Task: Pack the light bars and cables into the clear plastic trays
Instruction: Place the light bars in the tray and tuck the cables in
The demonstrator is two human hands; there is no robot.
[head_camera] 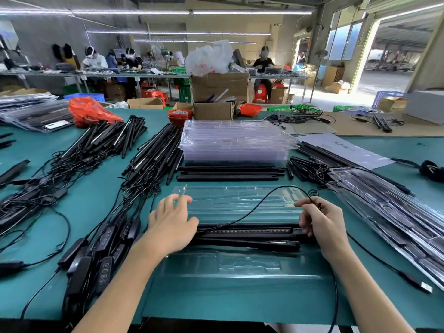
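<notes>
Holding light bars (247,233), the clear tray (240,203) lies under a released left hand (171,224); right hand (320,221) pinches a cable (259,203).

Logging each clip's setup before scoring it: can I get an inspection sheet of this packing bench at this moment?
Surface: teal bench mat, mostly covered with stock.
Job's things: open clear plastic tray in front of the person, with black light bars lying across its middle; stack of empty clear trays behind; packed trays at right; loose black bars between.
Clutter: orange plastic bag, cardboard boxes, printed white sheet.
Grippers: left hand rests open on the tray's left end; right hand pinches a thin black cable.
Cables: tangled black leads with inline controllers at left.
Surroundings: workshop, seated workers at far benches, open doorway at right.
</notes>
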